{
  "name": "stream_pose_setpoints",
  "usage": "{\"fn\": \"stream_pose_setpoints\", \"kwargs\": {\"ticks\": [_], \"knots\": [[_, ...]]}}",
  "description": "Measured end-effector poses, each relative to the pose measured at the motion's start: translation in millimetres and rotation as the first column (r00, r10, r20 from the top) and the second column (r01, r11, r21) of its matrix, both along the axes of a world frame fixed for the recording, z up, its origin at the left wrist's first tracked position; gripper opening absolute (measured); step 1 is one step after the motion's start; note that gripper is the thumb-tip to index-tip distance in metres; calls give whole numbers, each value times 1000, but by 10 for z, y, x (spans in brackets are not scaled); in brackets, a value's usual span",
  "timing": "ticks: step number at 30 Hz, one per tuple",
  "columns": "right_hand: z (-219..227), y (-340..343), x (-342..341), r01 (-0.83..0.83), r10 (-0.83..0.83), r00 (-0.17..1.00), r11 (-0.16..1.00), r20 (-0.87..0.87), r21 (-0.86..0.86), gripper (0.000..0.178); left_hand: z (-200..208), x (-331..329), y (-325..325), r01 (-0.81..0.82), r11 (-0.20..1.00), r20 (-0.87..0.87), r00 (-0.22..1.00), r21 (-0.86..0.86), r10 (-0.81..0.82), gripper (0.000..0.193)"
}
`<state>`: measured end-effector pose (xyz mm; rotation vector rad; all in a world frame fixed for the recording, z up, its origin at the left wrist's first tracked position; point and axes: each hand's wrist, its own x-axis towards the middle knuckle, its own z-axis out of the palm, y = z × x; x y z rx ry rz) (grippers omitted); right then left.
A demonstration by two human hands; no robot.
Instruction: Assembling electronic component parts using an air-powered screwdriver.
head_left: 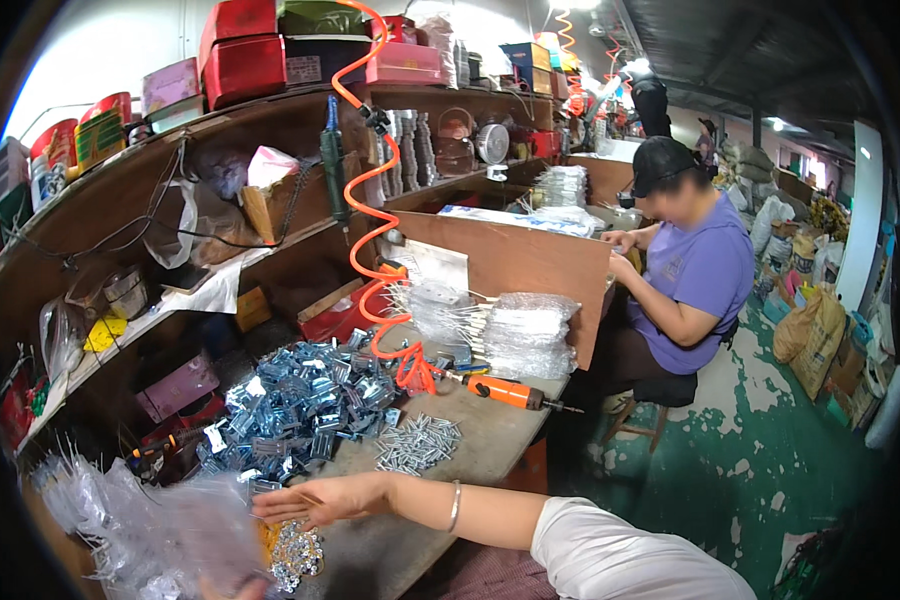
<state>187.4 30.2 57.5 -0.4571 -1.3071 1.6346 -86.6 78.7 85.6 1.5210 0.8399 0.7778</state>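
Note:
My right hand (pixel 320 500) reaches in from the lower right, a bracelet on its wrist. Its fingers are stretched out beside a bundle of clear plastic wrap (pixel 175 525) with thin rods or wires poking out, blurred at lower left. Whether the fingertips touch the wrap I cannot tell. Only a smeared bit of my left hand (pixel 235 588) shows at the bottom edge, by the near side of the wrap. A pile of small round metal parts (pixel 295 555) lies below my right hand. Beyond it are loose screws (pixel 418 444) and a heap of blue metal brackets (pixel 290 405).
An orange air screwdriver (pixel 505 391) on a coiled orange hose (pixel 380 225) lies across the bench, its bit past the edge. A green screwdriver (pixel 332 165) hangs above. Wrapped bundles (pixel 530 335) lean by a wooden divider (pixel 510 260). A co-worker (pixel 685 265) sits beyond.

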Motion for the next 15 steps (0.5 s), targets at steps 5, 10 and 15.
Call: {"fn": "stream_pose_setpoints", "kwargs": {"ticks": [5,10,15], "knots": [[642,-388,-303,-60,-150,758,953,634,298,106,0,221,-413,448,681,-663,745,579,73,24],[193,-356,-922,-9,-738,303,631,603,776,41,-655,152,72,444,648,-545,837,619,-53,30],[169,-240,-560,-1,-737,-124,669,664,743,38,316,249,-316,213,871,-644,751,443,145,53]]}}
